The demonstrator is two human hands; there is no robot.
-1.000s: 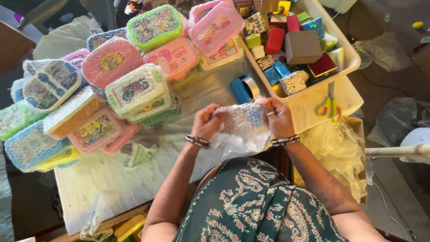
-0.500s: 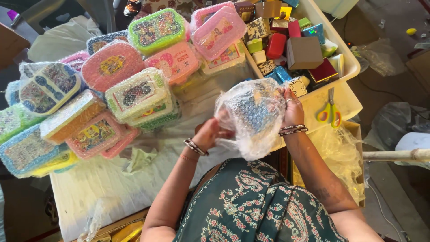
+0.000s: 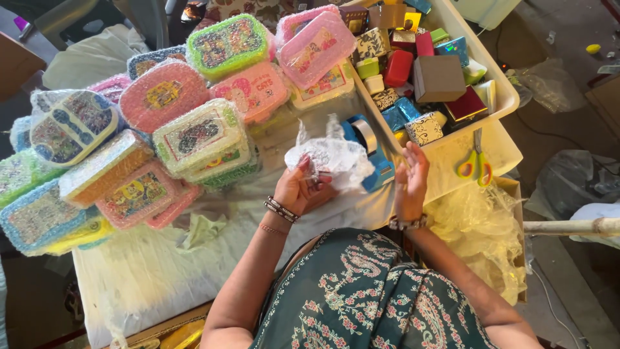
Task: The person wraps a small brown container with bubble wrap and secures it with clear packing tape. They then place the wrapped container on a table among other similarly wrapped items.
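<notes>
A small bundle wrapped in crumpled clear bubble wrap (image 3: 328,158) sits raised above the table, loose ends upward.

Bubble wrap (image 3: 329,158) bunched in the left hand (image 3: 300,190) hides whatever is inside it. The blue tape dispenser (image 3: 371,152) is half covered by that bundle. Lower wrapped lunch boxes (image 3: 219,174) sit buried under upper ones; the leftmost (image 3: 13,178) runs off the edge. Small boxes in the white tray (image 3: 510,97) overlap, their lower ones hidden.
</notes>
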